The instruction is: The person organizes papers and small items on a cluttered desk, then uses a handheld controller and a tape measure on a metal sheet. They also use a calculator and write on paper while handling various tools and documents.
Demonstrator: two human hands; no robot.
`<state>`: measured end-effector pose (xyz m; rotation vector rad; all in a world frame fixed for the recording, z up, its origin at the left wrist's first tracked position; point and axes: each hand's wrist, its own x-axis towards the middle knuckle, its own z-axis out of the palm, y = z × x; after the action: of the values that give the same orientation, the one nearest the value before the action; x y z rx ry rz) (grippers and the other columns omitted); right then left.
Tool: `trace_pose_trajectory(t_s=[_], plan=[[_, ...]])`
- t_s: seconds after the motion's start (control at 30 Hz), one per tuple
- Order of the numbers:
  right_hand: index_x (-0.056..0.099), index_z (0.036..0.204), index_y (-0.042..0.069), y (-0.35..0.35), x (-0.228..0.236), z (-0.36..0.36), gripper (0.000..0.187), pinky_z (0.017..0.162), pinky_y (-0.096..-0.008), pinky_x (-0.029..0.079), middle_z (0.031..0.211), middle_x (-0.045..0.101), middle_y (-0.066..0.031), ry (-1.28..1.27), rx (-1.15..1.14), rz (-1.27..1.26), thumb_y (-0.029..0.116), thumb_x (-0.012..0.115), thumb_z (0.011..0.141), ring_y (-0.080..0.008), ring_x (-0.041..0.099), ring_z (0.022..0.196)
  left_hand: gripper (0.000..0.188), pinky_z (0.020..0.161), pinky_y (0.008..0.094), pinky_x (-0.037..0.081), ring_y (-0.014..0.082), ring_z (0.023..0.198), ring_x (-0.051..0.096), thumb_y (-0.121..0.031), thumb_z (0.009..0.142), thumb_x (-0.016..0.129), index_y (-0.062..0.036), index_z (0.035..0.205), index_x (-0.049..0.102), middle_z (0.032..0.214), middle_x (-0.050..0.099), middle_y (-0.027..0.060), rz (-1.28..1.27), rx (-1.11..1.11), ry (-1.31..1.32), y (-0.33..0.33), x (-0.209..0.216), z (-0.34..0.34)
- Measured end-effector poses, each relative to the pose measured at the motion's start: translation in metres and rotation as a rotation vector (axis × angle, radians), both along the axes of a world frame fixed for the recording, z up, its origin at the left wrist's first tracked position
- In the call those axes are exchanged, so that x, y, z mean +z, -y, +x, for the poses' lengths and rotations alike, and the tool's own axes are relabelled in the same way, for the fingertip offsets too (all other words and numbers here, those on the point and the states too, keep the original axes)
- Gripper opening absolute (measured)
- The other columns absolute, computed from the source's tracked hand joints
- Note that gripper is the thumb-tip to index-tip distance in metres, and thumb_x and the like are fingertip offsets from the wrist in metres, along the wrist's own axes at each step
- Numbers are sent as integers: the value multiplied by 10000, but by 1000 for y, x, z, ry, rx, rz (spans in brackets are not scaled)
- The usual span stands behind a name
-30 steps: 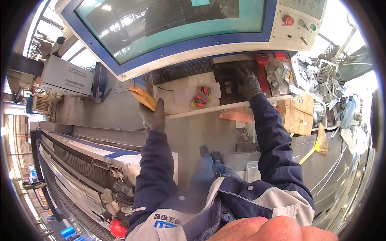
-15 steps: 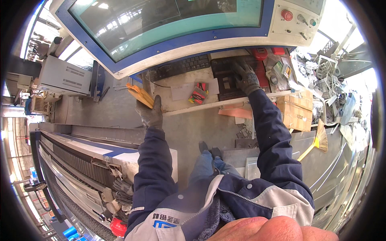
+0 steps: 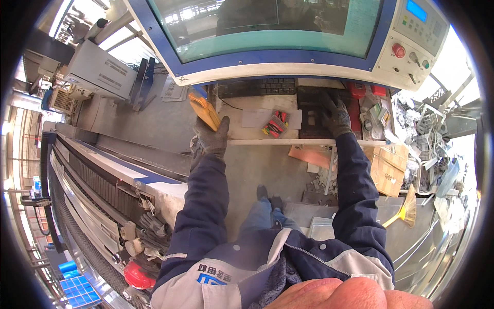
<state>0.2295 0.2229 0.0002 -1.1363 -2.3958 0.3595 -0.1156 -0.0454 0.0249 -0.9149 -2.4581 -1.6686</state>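
Observation:
My left hand (image 3: 212, 137), in a dark grey glove, is closed round a long yellow-orange handheld object (image 3: 205, 111) at the left end of the shelf under the screen. Its exact kind cannot be made out. My right hand (image 3: 337, 117), gloved as well, lies palm down on a dark pad (image 3: 312, 122), fingers stretched forward; whatever may be under the palm is hidden. Between the hands, a small clear box of red and green pieces (image 3: 276, 123) rests on a white paper (image 3: 253, 118). Behind them sits a black keyboard (image 3: 257, 88).
A blue-framed machine screen (image 3: 288, 41) rises above the shelf (image 3: 278, 141), with a red stop button (image 3: 399, 50) on its right panel. At right stand a cardboard box (image 3: 387, 167), scrap metal (image 3: 432, 134) and a broom (image 3: 408, 210). A long machine bed (image 3: 103, 175) runs along the left.
The view has shifted, so the screen and shelf sit further right in it. My left hand still holds the yellow-orange object, and my right hand stays on the dark pad.

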Motion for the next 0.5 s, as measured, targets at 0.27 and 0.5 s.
trace_pose_trajectory(t_s=[0.27, 0.5], plan=[[490, 1528, 263, -5, -6, 3, 640, 1124, -529, 440, 1571, 410, -237, 0, 17, -5, 219, 674, 917, -476, 482, 1351, 727, 908, 452, 501, 319, 1047, 591, -233, 768, 874, 40, 1336, 513, 1196, 544, 198, -29, 30, -102, 2, 6, 6], [485, 1531, 232, -1, 1, -1, 624, 1146, -521, 415, 1553, 423, -254, -17, 21, -78, 244, 667, 934, -472, 457, 1380, 911, 1006, 503, 425, 411, 1165, 516, -318, 700, 913, 47, 1399, 456, 1245, 516, 229, -43, 47, -15, 2, 12, 9]])
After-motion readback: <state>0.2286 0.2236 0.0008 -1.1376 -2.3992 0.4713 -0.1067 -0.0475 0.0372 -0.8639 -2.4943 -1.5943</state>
